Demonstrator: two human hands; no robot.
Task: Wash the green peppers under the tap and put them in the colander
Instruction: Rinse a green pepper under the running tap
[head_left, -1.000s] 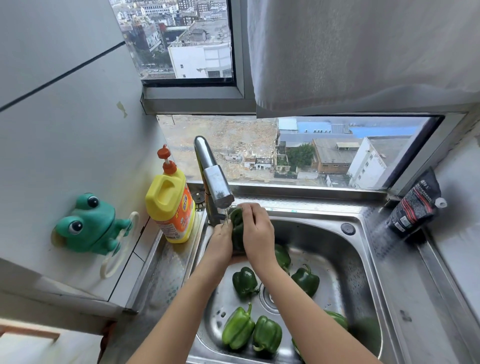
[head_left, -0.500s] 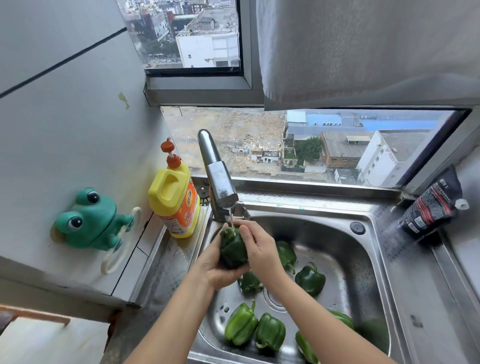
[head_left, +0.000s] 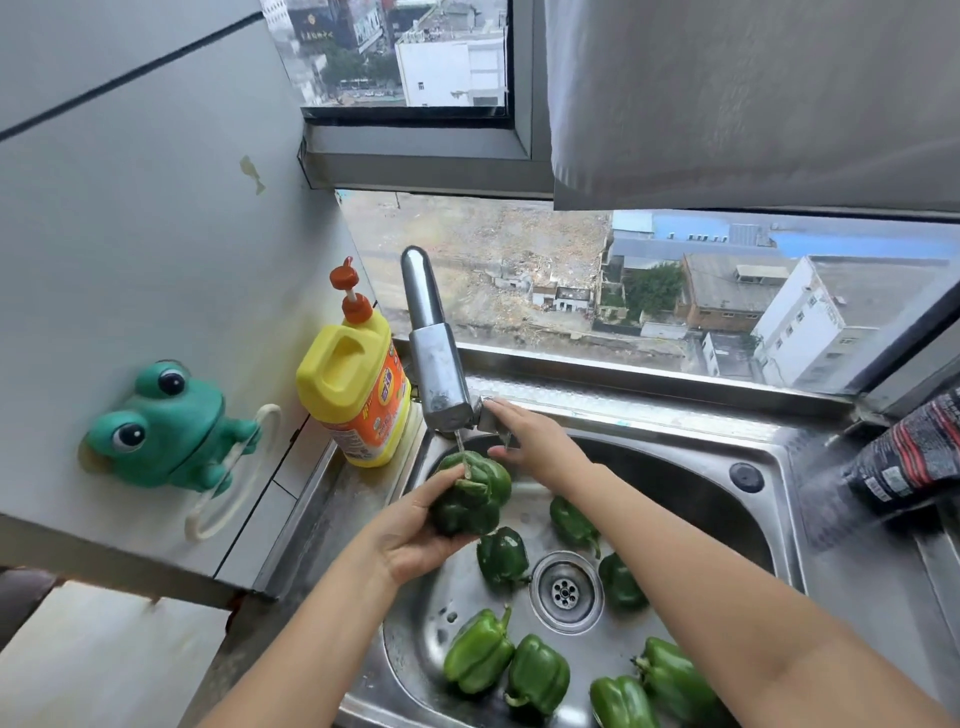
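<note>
My left hand (head_left: 410, 535) holds a dark green pepper (head_left: 470, 499) under the tap (head_left: 434, 353), where a thin stream of water hits it. My right hand (head_left: 530, 439) rests on the tap's lever (head_left: 493, 415) just right of the spout. Several more green peppers lie in the steel sink (head_left: 691, 483): one (head_left: 503, 557) left of the drain (head_left: 565, 591), one (head_left: 571, 522) behind it, one (head_left: 621, 582) to its right, others (head_left: 478, 652) along the near edge. No colander is in view.
A yellow detergent bottle (head_left: 356, 384) with an orange pump stands left of the tap. A green frog holder (head_left: 166, 426) sticks to the left wall. A dark pouch (head_left: 904, 457) lies on the right counter. The window runs behind the sink.
My right hand has let go of the pepper and moved up to the tap lever. The left hand alone keeps the pepper under the spout. The view has shifted slightly.
</note>
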